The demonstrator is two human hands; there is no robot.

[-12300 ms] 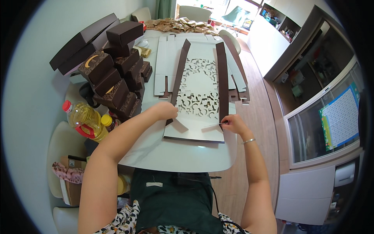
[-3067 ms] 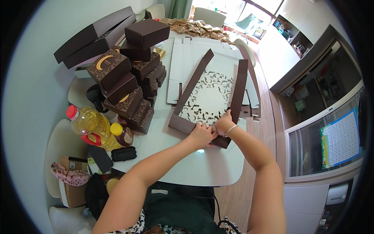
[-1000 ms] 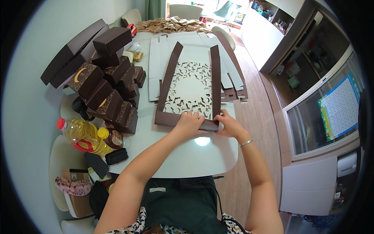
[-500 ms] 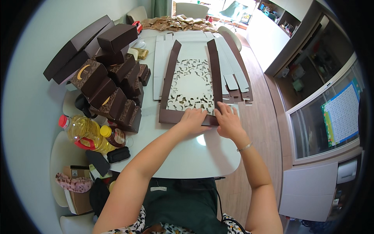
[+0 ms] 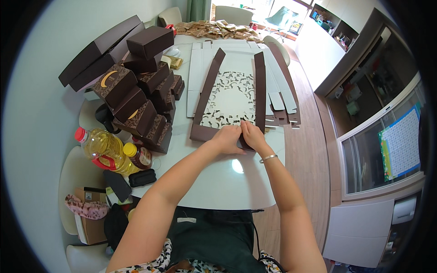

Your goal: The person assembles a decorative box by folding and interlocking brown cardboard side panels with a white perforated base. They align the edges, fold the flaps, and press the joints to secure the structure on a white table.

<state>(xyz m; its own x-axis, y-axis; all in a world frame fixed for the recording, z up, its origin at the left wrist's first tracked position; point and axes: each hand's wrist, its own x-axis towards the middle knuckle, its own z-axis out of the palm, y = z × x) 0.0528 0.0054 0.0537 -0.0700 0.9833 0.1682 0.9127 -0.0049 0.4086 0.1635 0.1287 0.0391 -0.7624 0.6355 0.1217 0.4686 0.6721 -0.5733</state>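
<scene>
A flat brown cardboard box blank [image 5: 209,91] with a white cut-out patterned middle lies on the white table [image 5: 214,177], its long side flaps folded up. My left hand [image 5: 227,136] and my right hand [image 5: 252,135] meet at its near right corner, fingers pressing on the near brown flap. Both hands touch the cardboard side by side. A bracelet sits on my right wrist.
A pile of finished brown boxes [image 5: 136,100] rises at the left of the table. Two bottles of yellow oil [image 5: 102,148] stand at the near left edge. More flat white blanks [image 5: 277,95] lie under and right of the work. Wrapped sweets [image 5: 214,29] cover the far end.
The near flap has been folded up and my hands have slid together toward the near right corner of the blank. Earlier they were apart along the near edge.
</scene>
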